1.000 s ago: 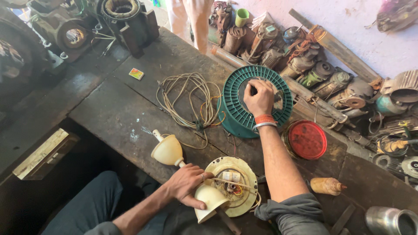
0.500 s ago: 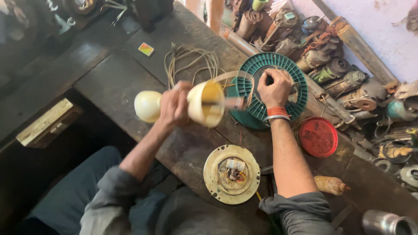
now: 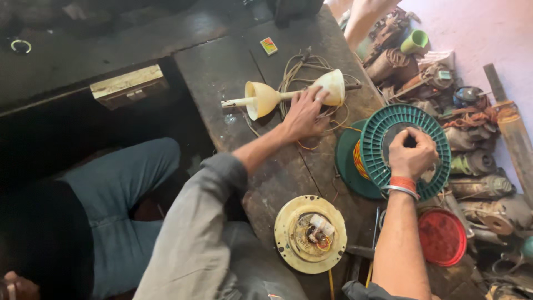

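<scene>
Cream fan rod with cups (image 3: 288, 93): left hand (image 3: 302, 114) fingers loosely spread on it; right hand (image 3: 412, 153) clenched gripping green spool (image 3: 408, 150).

One head camera looks steeply down, close over the workbench (image 3: 233, 78).

Left arm: reached forward and up across the frame, grey sleeve pushed to the forearm.
Left hand (image 3: 304, 115): palm down, fingers spread and lightly curled, not closed.
Right arm: bare forearm ran straight up from the lower edge.
Right wrist: wore red and metal bands.
Right hand (image 3: 411, 154): knuckles up, fingers curled tight in a grip.
</scene>
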